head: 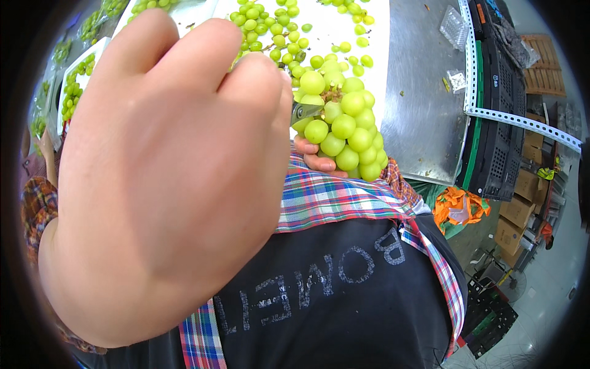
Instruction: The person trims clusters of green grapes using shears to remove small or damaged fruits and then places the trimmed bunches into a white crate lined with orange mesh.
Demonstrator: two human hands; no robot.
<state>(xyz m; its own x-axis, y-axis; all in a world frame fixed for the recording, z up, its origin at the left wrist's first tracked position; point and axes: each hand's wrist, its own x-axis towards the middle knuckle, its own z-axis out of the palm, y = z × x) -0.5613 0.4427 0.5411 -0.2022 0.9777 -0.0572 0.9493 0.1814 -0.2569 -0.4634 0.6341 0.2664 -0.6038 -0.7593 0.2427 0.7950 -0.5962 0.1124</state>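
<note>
My left hand (pixel 175 175), very near the camera, fills the left half of the view, back up and fingers curled. From it juts the metal pivot of small snips (pixel 305 111), their tips at the stems of a green grape bunch (pixel 352 124); the handles are hidden. Beneath the bunch, my right hand (pixel 320 159) supports it, only some fingertips showing at its lower left. More green grapes (pixel 276 27), on stems and loose, lie on the white surface (pixel 318 27) beyond. My left hand hides part of that surface.
A steel table (pixel 424 92) with a clear plastic tray (pixel 455 27) and a small packet (pixel 456 81) adjoins on the right. Past a perforated metal frame (pixel 521 121) stand black crates (pixel 502 92). Another person's hand (pixel 46 145) is at far left, near a white tray of grapes (pixel 64 85).
</note>
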